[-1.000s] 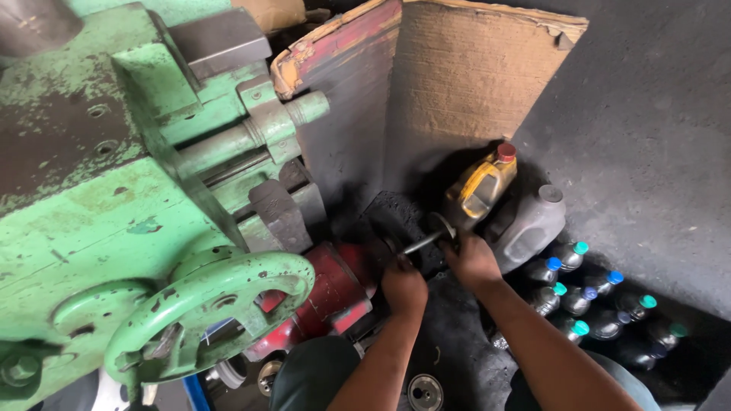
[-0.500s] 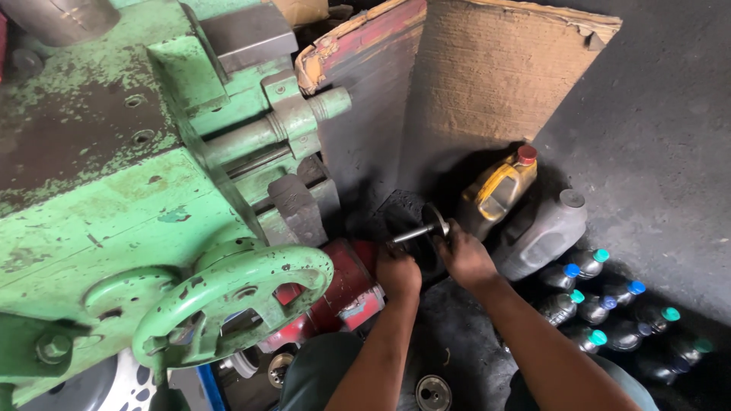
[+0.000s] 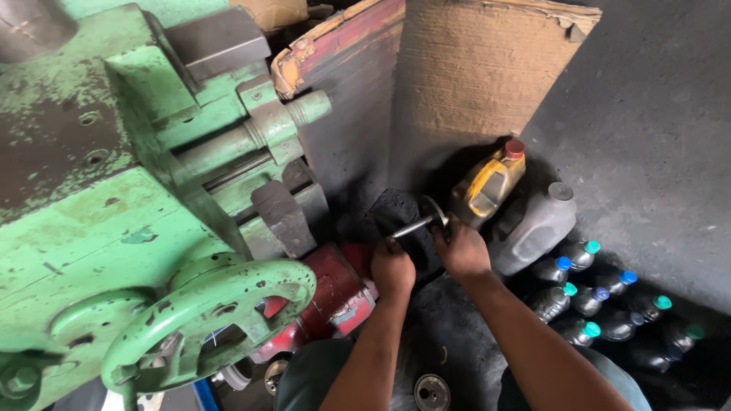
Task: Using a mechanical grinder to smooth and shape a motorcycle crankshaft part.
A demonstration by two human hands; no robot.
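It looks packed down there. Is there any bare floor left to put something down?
Some. The dark floor between the forearms, above the small metal disc, is bare. Right of the right hand it is crowded: yellow jug, grey jug, capped bottles. Left of the left hand, the green machine.

Grimy metal shaft (image 3: pixel 415 226) with end disc (image 3: pixel 435 211), tilted, held low

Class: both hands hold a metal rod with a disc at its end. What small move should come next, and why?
Probably lift the rod slightly: the left hand grips its near end, the right hand sits by the disc, hemmed in by the yellow jug.
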